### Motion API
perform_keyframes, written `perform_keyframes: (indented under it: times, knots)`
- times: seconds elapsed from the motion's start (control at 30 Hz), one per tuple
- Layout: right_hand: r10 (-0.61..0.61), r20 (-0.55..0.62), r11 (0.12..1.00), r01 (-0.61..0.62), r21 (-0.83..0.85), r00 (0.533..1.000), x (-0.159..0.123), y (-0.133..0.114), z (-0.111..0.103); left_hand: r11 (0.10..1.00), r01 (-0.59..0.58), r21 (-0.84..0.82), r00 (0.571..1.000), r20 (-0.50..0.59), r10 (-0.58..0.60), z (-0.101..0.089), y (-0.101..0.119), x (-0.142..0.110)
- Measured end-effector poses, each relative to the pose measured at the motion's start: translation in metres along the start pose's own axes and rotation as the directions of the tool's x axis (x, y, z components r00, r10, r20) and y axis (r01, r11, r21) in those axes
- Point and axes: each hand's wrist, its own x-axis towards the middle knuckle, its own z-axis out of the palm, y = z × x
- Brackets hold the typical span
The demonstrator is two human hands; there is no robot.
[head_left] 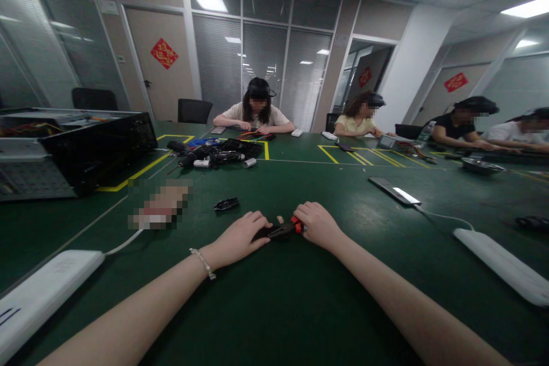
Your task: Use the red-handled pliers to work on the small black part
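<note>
Both my hands rest on the green table, close together. My left hand (pixel 240 235) is curled over the dark end of a small black tool (pixel 281 231) with red parts. My right hand (pixel 317 223) is closed on the tool's red end. A small tan piece (pixel 280 219) lies just behind the tool, between my hands. A small black part (pixel 226 204) sits on the table ahead and to the left of my left hand. A bracelet is on my left wrist.
A black computer case (pixel 77 148) stands at the left. White power banks (pixel 43 291) (pixel 501 263) with cables lie at either side, a phone (pixel 393 190) ahead right. Black parts and tools (pixel 214 154) are piled mid-table. Several people sit at the far side.
</note>
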Motion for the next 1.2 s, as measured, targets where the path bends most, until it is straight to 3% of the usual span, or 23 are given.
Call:
perform_keyframes:
  times: [1.2]
  knots:
    - [-0.005, -0.015, 1.000, 0.005, -0.013, 1.000, -0.0016, 0.0011, -0.0016, 1.000, 0.012, 0.000, 1.000, -0.007, -0.012, -0.0028, 0.0021, -0.0008]
